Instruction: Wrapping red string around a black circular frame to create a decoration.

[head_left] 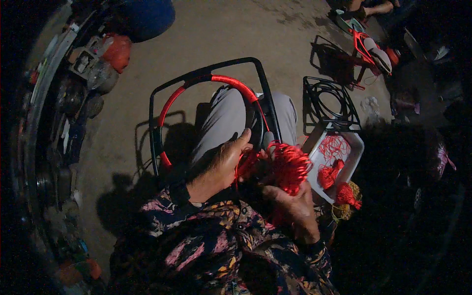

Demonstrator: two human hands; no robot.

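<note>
A black frame (261, 73) with a round inner ring stands tilted across my lap, over grey trousers. Red cord (235, 82) is wound tightly around parts of the ring, and other stretches of it are bare black. My left hand (221, 167) is closed on the lower right part of the ring, its thumb up along the edge; its other fingers are mostly hidden. In my right hand (295, 206) is a looped bundle of red cord (290, 168), close beside the ring. A strand runs up from near the hands to the wound part.
To my right, a white tray (357, 156) holds loose red cord and small bundles. A black frame (322, 123) leans behind it. Farther right stands a red-framed seat (361, 46), near another person's arm (378, 9). A blue drum (147, 17) and red bag (118, 51) are left.
</note>
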